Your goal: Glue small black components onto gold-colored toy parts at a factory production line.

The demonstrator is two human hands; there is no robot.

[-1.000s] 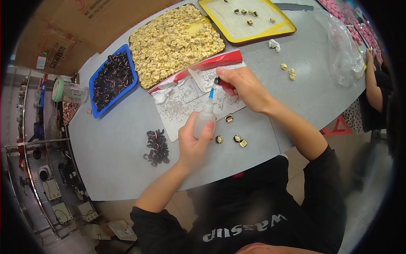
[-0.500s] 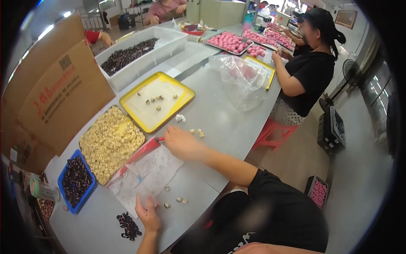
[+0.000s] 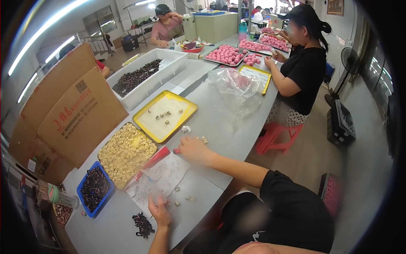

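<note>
My right hand [image 3: 194, 149] is closed over the table, with the red end of a small stick-like tool [image 3: 176, 150] showing at its fingers. Small pale pieces [image 3: 205, 140] lie right beside it. Close to the near edge, my left hand [image 3: 160, 213] has its fingertips together at a blurred, whitish spot; what they hold cannot be made out. A creased white sheet [image 3: 165, 173] with a red strip lies between the hands. Next to my left hand are a few loose small pieces [image 3: 177, 203] and a pile of black looped pieces [image 3: 143, 225].
Left are a tray of pale yellow pieces [image 3: 122, 158], a blue basket of black pieces [image 3: 111, 185] and a cardboard box [image 3: 84, 116]. Beyond stand a yellow-rimmed tray [image 3: 169, 103] and white tub [image 3: 173, 65]. A co-worker [image 3: 302, 63] sits right, near pink balls [image 3: 226, 55].
The view has tilted up, showing more of the person at the back. My right hand has come closer to the small pale pieces. My left hand stays near the sheet.
</note>
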